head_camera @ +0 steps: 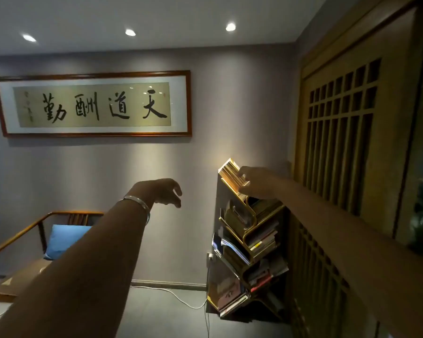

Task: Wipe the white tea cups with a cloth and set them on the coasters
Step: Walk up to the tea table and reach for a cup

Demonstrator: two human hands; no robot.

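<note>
No white tea cup, cloth or coaster shows anywhere in the view; the camera looks at a wall and a corner of a room instead. The right hand reaches out to the top of a tall gold-coloured book rack and grips a slanted stack of books on its highest tier, fingers curled over the upper edge and thumb side below. The left hand hangs in the air to the left of the rack, well apart from it, holding nothing, its fingers loosely curled and pointing down. A silver bangle circles the left wrist.

Lower tiers of the rack carry more books and magazines, leaning at angles. A white cable runs across the grey floor toward the foot of the rack. Just right of the rack stands a wooden lattice screen.

On the grey wall hangs a long framed calligraphy piece with four large black characters. Below it at the left stands a wooden armchair with a blue cushion against its back. Three recessed ceiling lights glow overhead.
</note>
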